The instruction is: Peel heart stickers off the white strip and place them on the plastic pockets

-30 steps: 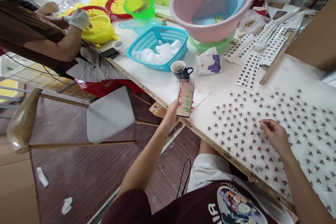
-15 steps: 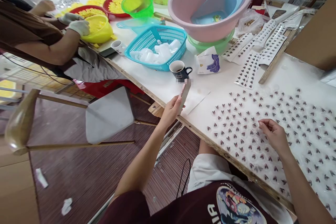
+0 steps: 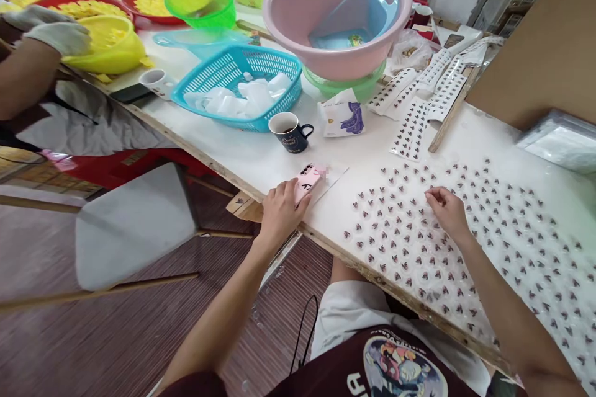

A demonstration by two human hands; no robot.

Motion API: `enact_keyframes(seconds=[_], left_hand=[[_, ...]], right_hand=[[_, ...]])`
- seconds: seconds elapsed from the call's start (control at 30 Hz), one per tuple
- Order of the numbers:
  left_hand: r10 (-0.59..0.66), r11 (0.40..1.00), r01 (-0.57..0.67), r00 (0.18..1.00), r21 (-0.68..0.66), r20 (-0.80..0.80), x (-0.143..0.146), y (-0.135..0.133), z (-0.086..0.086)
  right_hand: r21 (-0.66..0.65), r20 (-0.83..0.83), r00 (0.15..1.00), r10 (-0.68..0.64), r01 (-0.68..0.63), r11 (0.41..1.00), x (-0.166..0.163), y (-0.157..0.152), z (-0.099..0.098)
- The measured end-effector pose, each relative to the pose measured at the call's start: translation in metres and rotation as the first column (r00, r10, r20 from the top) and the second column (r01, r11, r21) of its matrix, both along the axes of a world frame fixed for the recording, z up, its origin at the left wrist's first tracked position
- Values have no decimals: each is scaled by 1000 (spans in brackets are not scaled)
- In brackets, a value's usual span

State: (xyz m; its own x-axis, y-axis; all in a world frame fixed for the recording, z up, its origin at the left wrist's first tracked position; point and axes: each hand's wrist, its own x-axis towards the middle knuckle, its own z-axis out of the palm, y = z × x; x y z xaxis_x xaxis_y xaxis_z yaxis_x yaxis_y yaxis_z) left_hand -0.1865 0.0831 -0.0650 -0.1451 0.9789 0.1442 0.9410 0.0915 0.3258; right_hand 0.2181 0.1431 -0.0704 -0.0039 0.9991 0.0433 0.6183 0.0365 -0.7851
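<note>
My left hand [image 3: 282, 209] is closed round a phone in a pink case [image 3: 307, 183], which lies face down at the table's front edge. Just behind the phone stands a dark mug [image 3: 289, 132] with dark liquid in it. Over the right part of the table, my right hand [image 3: 447, 211] has thumb and forefinger pinched together; what they hold, if anything, is too small to make out. Beneath and around it lie many small clear round pieces [image 3: 410, 227], each with a dark printed mark.
Behind the mug sits a blue basket [image 3: 186, 84] of white pieces. A pink basin [image 3: 284, 31] rests on a green one. Sticker sheets [image 3: 410, 130] and a white-purple packet [image 3: 342, 115] lie nearby. At left, a co-worker's gloved hand [image 3: 60, 39] touches a yellow bowl [image 3: 125, 56]; a chair [image 3: 135, 229] stands below.
My left hand has lowered the phone from upright to flat on the table, its pink back now facing up. My right hand stays pinched over the round pieces. The view has swung right.
</note>
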Motion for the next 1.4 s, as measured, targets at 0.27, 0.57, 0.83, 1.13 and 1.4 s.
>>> enact_keyframes(seconds=[0.27, 0.57, 0.83, 1.13, 1.4], left_hand=[[26, 999, -29, 991, -21, -131, 7, 0, -2], [48, 998, -45, 996, 33, -70, 8, -8, 8], [-79, 992, 70, 994, 106, 81, 39, -18, 24], [-212, 974, 190, 957, 124, 199, 69, -25, 17], [-265, 962, 241, 933, 126, 243, 85, -29, 14]], right_hand=[[129, 411, 901, 140, -210, 969, -53, 110, -1], [35, 641, 730, 239, -338, 941, -79, 161, -9], [-19, 756, 590, 282, -410, 912, -84, 158, -8], [-5, 747, 605, 276, -409, 912, -85, 156, -5], [125, 626, 758, 184, -330, 936, -79, 161, 3]])
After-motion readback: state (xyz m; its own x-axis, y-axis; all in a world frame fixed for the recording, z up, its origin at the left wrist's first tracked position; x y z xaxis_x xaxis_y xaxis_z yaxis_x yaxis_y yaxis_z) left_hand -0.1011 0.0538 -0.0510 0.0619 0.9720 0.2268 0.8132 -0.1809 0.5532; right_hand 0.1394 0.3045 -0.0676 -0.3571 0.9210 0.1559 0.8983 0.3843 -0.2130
